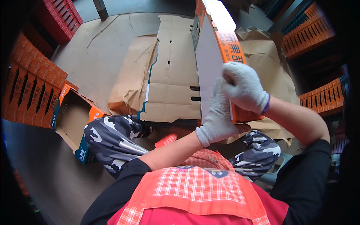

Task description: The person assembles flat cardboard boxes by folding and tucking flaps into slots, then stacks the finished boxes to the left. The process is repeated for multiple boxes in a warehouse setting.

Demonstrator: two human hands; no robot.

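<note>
An orange cardboard box (pixel 233 50) with printed writing stands on edge before me, its pale inner or side panel (pixel 209 62) facing left. My left hand (pixel 218 118), in a white knitted glove, lies along the box's near end with fingers pointing up the panel. Just above it, my right hand (pixel 244 87), gloved too, is curled over the orange printed edge. Its fingertips are partly hidden. Directly left of the box lies a stack of flat die-cut cardboard blanks (pixel 174 70), brown side up, with slots and teal edges.
Brown kraft paper (pixel 129 78) lies left of the blanks, and more wrapping paper (pixel 261 62) is at the right. An open formed box (pixel 76 118) rests by my left knee. Stacked orange boxes (pixel 33 92) stand left, others (pixel 306 33) right, red ones (pixel 62 19) farther back.
</note>
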